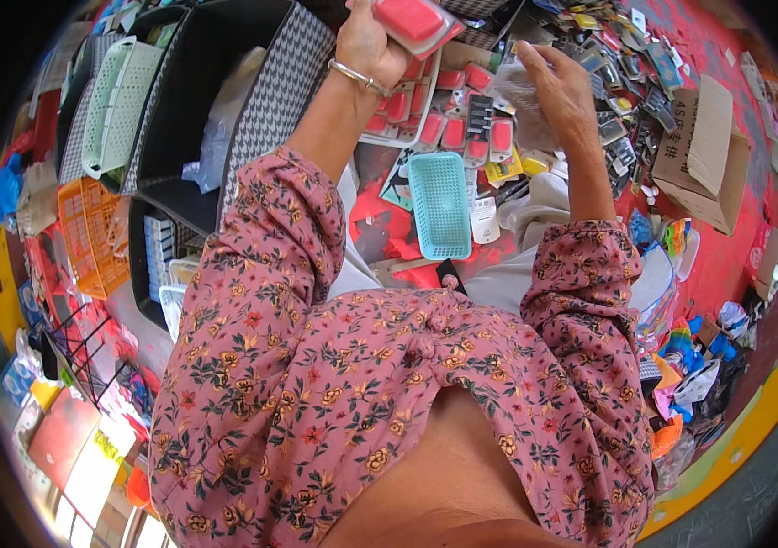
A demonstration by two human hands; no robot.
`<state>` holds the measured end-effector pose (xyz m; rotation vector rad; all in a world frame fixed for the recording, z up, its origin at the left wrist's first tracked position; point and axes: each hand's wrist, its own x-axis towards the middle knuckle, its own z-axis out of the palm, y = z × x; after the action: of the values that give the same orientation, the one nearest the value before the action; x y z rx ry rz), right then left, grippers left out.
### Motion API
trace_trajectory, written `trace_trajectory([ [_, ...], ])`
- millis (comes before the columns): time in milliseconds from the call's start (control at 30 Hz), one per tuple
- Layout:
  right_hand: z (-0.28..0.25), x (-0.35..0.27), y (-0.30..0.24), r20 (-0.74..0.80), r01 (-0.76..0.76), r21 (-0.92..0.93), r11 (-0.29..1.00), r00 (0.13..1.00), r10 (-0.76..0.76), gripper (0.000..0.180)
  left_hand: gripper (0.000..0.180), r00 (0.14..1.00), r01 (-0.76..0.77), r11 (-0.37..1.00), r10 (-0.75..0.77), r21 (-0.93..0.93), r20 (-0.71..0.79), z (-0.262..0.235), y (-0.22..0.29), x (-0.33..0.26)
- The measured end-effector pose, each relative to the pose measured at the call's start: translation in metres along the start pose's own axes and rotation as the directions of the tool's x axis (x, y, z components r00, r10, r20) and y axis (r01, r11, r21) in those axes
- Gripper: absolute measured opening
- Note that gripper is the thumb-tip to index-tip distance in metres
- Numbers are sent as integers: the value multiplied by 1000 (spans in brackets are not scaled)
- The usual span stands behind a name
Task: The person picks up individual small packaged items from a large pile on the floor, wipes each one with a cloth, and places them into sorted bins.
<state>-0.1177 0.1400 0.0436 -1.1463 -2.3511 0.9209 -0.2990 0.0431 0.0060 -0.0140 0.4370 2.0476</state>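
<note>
My left hand [372,46] was closed about the left end of a red item in clear packaging [414,23]. My right hand [561,91], fingers bent, had hold of a crumpled clear bag [528,110]. The packaged item lay left of the bag and farther from my body, apart from it, its long axis slanting down rightward; the left hand was nearer. The view's upper edge cut off part of the left hand; the bag's mouth was indistinct.
</note>
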Motion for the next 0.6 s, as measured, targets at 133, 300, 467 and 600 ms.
trace_trajectory([
  [133, 39, -6, -24, 428, -334, 690, 642, 904, 10, 34, 49, 1000, 26, 998, -26, 53, -3, -2, -5, -2],
  [300, 50, 3, -15, 459, -435, 827, 357, 888, 19, 18, 49, 994, 25, 998, -31, 60, 103, 0, -11, -12],
  [467, 27, 9, -6, 288, -258, 568, 781, 952, 105, 22, 49, 987, 152, 961, -137, 230, -80, -7, -1, -16],
  [600, 7, 16, 38, 319, -356, 181, 917, 903, 288, 20, 48, 918, -145, 947, 237, 287, -318, -25, 31, -2],
])
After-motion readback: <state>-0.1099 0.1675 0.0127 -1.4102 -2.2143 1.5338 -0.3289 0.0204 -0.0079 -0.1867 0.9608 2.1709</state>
